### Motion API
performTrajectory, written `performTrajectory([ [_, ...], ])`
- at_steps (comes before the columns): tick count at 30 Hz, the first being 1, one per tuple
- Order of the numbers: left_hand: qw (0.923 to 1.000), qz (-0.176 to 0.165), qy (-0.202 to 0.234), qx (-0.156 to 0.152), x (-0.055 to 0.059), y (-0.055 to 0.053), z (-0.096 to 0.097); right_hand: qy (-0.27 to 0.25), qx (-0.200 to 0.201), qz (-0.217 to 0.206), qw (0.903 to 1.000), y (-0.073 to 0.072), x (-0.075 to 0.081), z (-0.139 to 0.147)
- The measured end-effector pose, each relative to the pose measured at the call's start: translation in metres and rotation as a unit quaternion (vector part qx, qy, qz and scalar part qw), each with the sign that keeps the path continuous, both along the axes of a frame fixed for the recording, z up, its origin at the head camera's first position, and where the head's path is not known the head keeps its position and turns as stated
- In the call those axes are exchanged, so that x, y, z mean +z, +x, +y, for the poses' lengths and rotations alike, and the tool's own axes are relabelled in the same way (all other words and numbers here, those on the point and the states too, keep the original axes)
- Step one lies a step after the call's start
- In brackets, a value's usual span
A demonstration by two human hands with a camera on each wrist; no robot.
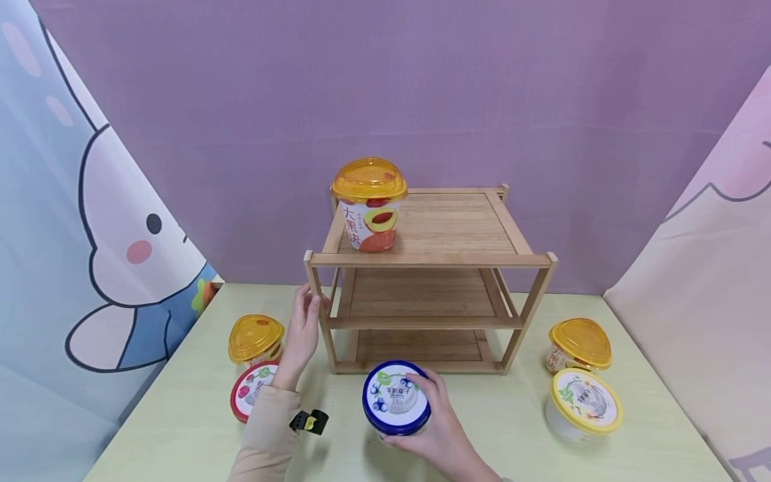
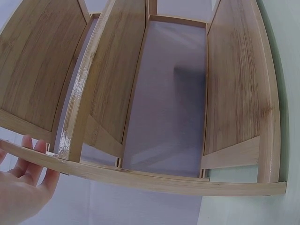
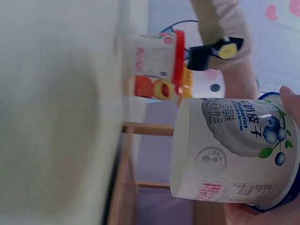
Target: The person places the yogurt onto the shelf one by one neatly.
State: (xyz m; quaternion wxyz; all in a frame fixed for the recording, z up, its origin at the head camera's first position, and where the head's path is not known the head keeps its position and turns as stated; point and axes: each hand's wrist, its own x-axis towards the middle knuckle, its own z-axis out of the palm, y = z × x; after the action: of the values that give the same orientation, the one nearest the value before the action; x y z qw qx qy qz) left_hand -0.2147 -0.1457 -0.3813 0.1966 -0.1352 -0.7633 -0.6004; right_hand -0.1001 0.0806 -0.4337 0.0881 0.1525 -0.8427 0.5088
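My right hand (image 1: 436,425) grips a white tub with a blue lid (image 1: 396,396), its thumb and fingers round the lid's rim. In the right wrist view the tub (image 3: 234,152) shows blueberries on its side, and its base hangs above the table. My left hand (image 1: 304,328) holds the front left post of a three-tier wooden shelf (image 1: 430,260). In the left wrist view the fingers (image 2: 40,146) pass behind that post. On the top tier, at the left, stands a fruit cup with a domed orange lid (image 1: 370,207).
Left of the shelf stand another orange-lidded cup (image 1: 255,337) and a red-lidded tub (image 1: 249,388), partly behind the left sleeve. To the right are a third orange-lidded cup (image 1: 579,343) and a yellow-lidded tub (image 1: 584,405). Purple cloth (image 1: 572,134) hangs behind the pale table (image 1: 482,435).
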Motion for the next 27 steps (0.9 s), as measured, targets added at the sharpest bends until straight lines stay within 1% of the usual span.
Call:
performTrajectory([
  [2, 1.0, -0.001, 0.002, 0.0, 0.007, 0.005, 0.003, -0.004, -0.011, -0.008, 0.9999, 0.001, 0.007, 0.003],
  [5, 1.0, -0.005, -0.003, 0.005, 0.016, 0.012, 0.007, -0.009, -0.021, -0.009, 0.9997, 0.001, 0.017, 0.008],
  [6, 1.0, -0.007, 0.0, 0.004, 0.017, 0.013, 0.007, -0.012, -0.026, -0.017, 0.9994, 0.001, 0.021, 0.009],
  [10, 0.9999, -0.013, 0.003, 0.001, 0.018, 0.013, 0.007, 0.001, -0.041, -0.011, 0.9991, 0.0, 0.038, 0.017],
  [13, 0.9999, -0.014, 0.003, 0.001, 0.017, 0.013, 0.007, 0.019, -0.05, -0.001, 0.9986, 0.001, 0.05, 0.023],
  [15, 1.0, -0.009, 0.003, 0.001, 0.014, 0.011, 0.006, 0.02, -0.055, 0.0, 0.9983, 0.001, 0.057, 0.026],
  [20, 0.9999, -0.01, 0.008, 0.002, 0.0, 0.0, 0.001, 0.03, -0.064, 0.012, 0.9974, 0.0, 0.075, 0.035],
  [22, 0.9999, -0.012, 0.01, 0.002, -0.005, -0.003, -0.001, 0.034, -0.064, 0.03, 0.9969, -0.001, 0.081, 0.039],
  [27, 1.0, -0.002, 0.002, 0.007, -0.007, -0.005, -0.001, 0.042, -0.059, 0.059, 0.9957, -0.004, 0.094, 0.048],
])
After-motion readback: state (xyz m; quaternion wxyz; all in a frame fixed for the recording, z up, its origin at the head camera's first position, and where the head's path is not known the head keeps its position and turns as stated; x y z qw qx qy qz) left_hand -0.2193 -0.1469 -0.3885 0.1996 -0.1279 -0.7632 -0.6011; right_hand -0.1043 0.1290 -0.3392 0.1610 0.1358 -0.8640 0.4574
